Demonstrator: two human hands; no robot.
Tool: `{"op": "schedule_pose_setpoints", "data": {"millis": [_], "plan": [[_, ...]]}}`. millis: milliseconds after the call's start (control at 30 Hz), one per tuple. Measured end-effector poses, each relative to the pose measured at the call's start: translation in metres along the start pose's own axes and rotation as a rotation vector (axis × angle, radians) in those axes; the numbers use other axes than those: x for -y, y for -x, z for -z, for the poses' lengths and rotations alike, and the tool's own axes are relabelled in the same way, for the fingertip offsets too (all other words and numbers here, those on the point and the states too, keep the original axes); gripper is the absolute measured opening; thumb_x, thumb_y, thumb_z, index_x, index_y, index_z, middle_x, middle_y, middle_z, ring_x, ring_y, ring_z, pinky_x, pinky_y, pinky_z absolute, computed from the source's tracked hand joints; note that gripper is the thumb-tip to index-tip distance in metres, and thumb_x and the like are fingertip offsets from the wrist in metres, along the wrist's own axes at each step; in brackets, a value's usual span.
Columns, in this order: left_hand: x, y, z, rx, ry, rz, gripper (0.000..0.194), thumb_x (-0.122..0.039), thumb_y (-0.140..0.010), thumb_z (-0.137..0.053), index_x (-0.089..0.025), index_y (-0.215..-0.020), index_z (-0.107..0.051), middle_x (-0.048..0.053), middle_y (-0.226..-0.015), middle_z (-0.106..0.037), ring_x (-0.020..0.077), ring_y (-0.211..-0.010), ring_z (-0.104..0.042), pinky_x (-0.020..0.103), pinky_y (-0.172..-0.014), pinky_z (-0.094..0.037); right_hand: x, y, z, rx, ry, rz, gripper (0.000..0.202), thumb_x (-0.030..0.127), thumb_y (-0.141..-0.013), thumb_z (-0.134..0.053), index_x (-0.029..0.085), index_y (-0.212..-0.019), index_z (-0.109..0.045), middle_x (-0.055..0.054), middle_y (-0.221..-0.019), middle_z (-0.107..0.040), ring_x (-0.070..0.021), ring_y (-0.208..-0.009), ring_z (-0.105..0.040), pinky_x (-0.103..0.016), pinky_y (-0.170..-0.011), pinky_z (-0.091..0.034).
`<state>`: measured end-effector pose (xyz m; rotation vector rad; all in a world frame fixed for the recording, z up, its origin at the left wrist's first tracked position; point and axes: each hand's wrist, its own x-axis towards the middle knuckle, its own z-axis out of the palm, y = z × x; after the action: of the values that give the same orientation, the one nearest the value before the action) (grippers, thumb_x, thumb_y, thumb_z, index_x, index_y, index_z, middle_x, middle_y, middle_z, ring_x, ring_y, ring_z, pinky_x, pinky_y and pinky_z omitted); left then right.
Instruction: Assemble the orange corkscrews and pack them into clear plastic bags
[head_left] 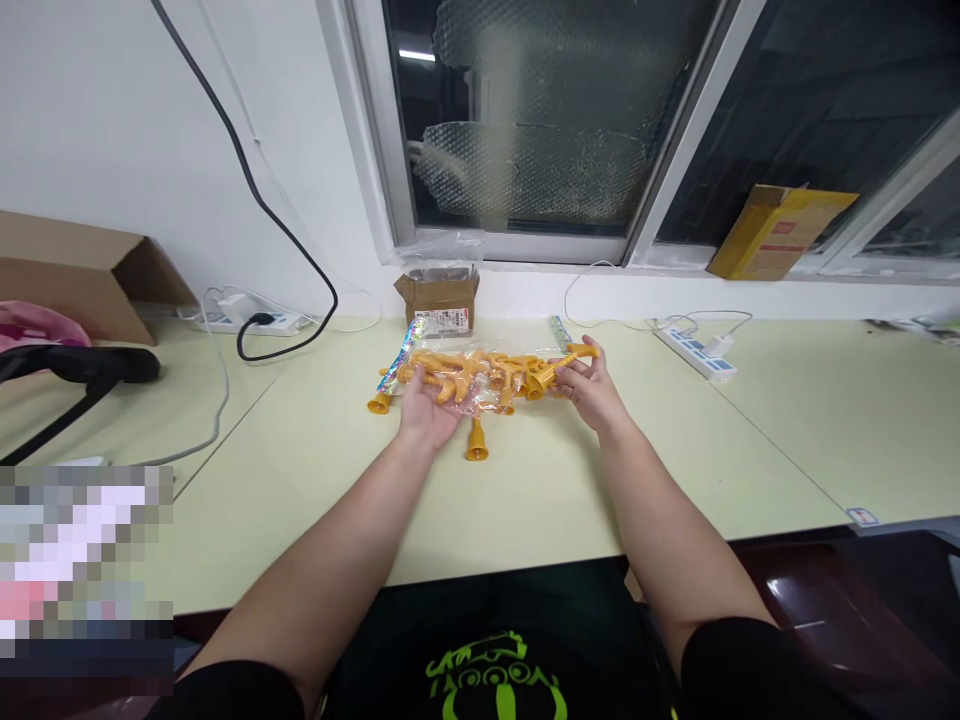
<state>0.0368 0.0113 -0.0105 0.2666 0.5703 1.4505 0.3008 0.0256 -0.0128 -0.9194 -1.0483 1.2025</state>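
Note:
Over the table, a clear plastic bag [480, 398] with several orange-yellow plastic toy pieces lies across my left hand [429, 412]. The fingers of that hand curl around the bag's left part, partly hidden by it. At the bag's right end, my right hand [591, 388] is closed on a yellow toy horn [545, 378] with a flared bell and a hooked end. One yellow bell-ended piece [477, 442] rests on the table just below the bag. Another bell-ended piece [379, 403] is left of my left hand. Shiny holographic strips [402, 352] show behind the bag.
A small open cardboard box [439, 300] stands against the wall behind the bag. Power strips lie at the right [695, 352] and the left [259, 322], with a black cable [247, 170] hanging down. A larger carton [67, 275] and a black stand-like object [90, 370] occupy the left side.

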Motion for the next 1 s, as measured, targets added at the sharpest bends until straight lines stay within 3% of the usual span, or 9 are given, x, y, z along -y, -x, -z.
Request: {"op": "schedule_pose_setpoints", "data": {"millis": [67,233,300,433,700,800,1000], "plan": [[0.002,-0.001,0.001,0.005,0.008,-0.009,0.045,-0.046,-0.106,-0.039,-0.015,-0.126,-0.066,0.016,-0.117,-0.077,0.0301,-0.103,-0.076,0.048,-0.089,-0.062,0.001,0.006,-0.009,0.058,-0.033,0.040,0.082,0.039,-0.065,-0.090,0.036,-0.127,-0.038,0.003,-0.100,-0.074,-0.0183,-0.088,-0.072,-0.035,-0.075,-0.064],[0.008,0.000,0.002,-0.002,0.027,-0.029,0.044,-0.047,-0.106,-0.042,-0.015,-0.124,-0.067,0.015,-0.119,-0.076,0.0302,-0.107,-0.075,0.050,-0.094,-0.061,-0.010,0.022,-0.034,0.221,0.014,0.103,0.051,0.047,-0.072,-0.088,0.030,-0.105,-0.052,0.002,-0.095,-0.068,-0.0169,-0.087,-0.071,-0.036,-0.081,-0.066],[0.010,0.001,0.002,0.023,0.032,-0.022,0.046,-0.047,-0.107,-0.040,-0.014,-0.126,-0.067,0.016,-0.121,-0.075,0.0306,-0.111,-0.074,0.051,-0.096,-0.060,-0.016,0.027,-0.044,0.191,0.055,0.177,0.042,0.045,-0.075,-0.086,0.027,-0.100,-0.056,0.002,-0.096,-0.065,-0.0153,-0.085,-0.069,-0.037,-0.086,-0.065],[0.013,0.002,0.001,0.042,0.054,-0.021,0.047,-0.047,-0.106,-0.042,-0.015,-0.131,-0.066,0.016,-0.127,-0.073,0.0311,-0.116,-0.072,0.052,-0.100,-0.059,-0.020,0.032,-0.056,0.006,0.142,0.261,0.035,0.046,-0.081,-0.078,0.026,-0.097,-0.055,0.000,-0.093,-0.062,-0.0179,-0.084,-0.071,-0.038,-0.087,-0.064],[0.011,0.006,-0.001,0.033,0.092,-0.037,0.053,-0.051,-0.107,-0.036,-0.017,-0.137,-0.063,0.017,-0.132,-0.071,0.0340,-0.122,-0.069,0.054,-0.098,-0.060,-0.016,0.029,-0.049,-0.232,0.243,0.298,0.029,0.044,-0.084,-0.069,0.024,-0.100,-0.056,-0.005,-0.100,-0.069,-0.0198,-0.091,-0.073,-0.036,-0.089,-0.062],[0.011,0.007,-0.001,0.055,0.066,-0.047,0.055,-0.051,-0.107,-0.035,-0.015,-0.138,-0.062,0.018,-0.132,-0.071,0.0344,-0.122,-0.069,0.053,-0.098,-0.060,-0.017,0.028,-0.048,-0.224,0.200,0.306,0.031,0.043,-0.086,-0.068,0.022,-0.109,-0.062,-0.007,-0.112,-0.071,-0.0205,-0.102,-0.074,-0.040,-0.101,-0.059],[0.016,0.009,-0.004,0.106,0.047,-0.027,0.056,-0.053,-0.106,-0.037,-0.014,-0.137,-0.064,0.018,-0.130,-0.072,0.0334,-0.120,-0.070,0.055,-0.102,-0.057,-0.023,0.027,-0.055,-0.055,-0.033,0.212,0.038,0.045,-0.087,-0.070,0.024,-0.118,-0.069,-0.007,-0.136,-0.067,-0.0230,-0.123,-0.068,-0.045,-0.115,-0.051]]}}
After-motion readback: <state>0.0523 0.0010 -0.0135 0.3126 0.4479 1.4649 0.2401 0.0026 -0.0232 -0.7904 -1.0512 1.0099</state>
